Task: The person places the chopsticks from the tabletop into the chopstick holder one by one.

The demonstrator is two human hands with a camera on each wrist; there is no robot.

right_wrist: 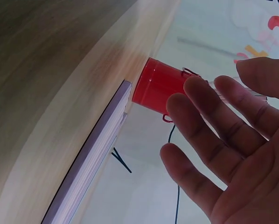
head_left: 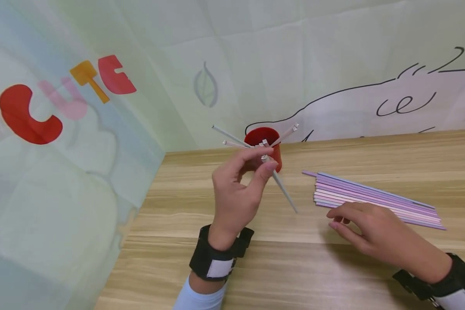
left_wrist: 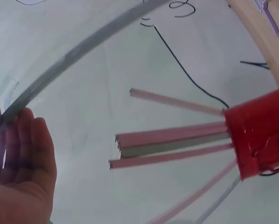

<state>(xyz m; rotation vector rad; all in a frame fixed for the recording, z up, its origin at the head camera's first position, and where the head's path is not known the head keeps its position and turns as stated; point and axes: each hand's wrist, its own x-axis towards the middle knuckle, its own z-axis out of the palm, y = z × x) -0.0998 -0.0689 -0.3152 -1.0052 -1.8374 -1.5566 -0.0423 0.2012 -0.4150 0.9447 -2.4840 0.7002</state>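
A slender grey-blue stick [head_left: 285,192] is pinched near its upper end between thumb and fingers of my left hand [head_left: 236,193]. It slants down to the right, in front of a red bucket [head_left: 277,160]. Pink and pale sticks [left_wrist: 172,132] stand fanned out in that bucket, which has small side loops. My right hand [head_left: 376,230] holds nothing, its fingers loosely bent. In the head view it overlaps the near edge of a bundle of purple, pink and blue sticks [head_left: 372,194]. The right wrist view shows its fingers [right_wrist: 200,140] spread apart.
All this is on a wood-grain table [head_left: 170,224]. Behind the bucket hangs a pale printed cloth [head_left: 325,51] with line drawings. Another cloth with coloured letters [head_left: 116,75] borders the left side.
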